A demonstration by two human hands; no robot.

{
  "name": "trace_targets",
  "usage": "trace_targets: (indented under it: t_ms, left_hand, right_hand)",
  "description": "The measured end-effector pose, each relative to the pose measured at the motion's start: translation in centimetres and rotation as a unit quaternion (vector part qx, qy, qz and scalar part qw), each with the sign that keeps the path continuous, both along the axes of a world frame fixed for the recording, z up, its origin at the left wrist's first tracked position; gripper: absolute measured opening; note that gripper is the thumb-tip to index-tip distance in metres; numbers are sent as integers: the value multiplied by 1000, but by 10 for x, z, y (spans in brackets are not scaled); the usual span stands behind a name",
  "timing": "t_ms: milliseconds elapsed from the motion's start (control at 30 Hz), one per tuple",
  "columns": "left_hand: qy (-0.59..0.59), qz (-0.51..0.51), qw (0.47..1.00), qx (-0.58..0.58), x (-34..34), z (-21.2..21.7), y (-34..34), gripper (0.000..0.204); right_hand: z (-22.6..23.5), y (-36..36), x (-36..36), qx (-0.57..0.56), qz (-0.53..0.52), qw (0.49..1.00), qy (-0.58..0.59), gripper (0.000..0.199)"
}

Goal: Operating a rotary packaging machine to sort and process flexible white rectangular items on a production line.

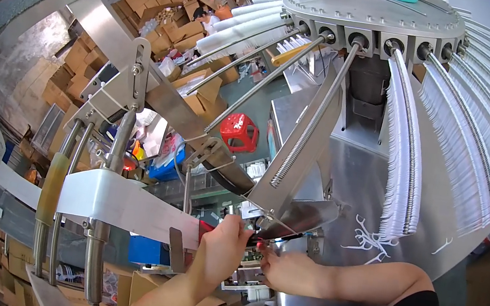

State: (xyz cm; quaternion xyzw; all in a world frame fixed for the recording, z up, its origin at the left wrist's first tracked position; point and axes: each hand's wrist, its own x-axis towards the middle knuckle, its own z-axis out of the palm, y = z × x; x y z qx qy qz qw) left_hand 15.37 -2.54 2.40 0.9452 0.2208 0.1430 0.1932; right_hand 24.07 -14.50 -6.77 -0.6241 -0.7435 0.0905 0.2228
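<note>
My left hand [224,238] is closed, thumb up, at the end of a wide white film strip [130,200]. A bit of red shows beside its wrist, and a dark piece reaches from it towards the other hand. My right hand [290,271] is curled with its fingertips pinched close to that dark piece; a small red spot shows at the tips. What either hand grips is hidden. Just beyond them are a curved metal guide [301,218] and a thin bent wire. The film runs from the left around upright steel rollers [96,251].
A round metal carousel [372,21] carries radiating rods, several packed with white picks [398,169]. Loose white forked picks [368,240] lie on the steel table [354,188]. Beyond are a red stool [239,133] and cardboard boxes [206,98]. A steel arm [112,25] slants down from upper left.
</note>
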Motion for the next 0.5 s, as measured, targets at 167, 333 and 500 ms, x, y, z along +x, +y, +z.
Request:
trace_targets:
  t_ms: [167,333,500]
  left_hand:
    - [-98,-24,993,-68,-11,14,-14,17]
    - [-130,-31,990,-54,-22,33,-22,21]
    - [-269,-22,956,-111,-30,37,-25,19]
  right_hand:
    - [-3,1,4,-16,4,1000,-3,25]
    - [-2,7,2,-58,4,998,-18,25]
    - [-17,24,-1,29,13,999,-4,14]
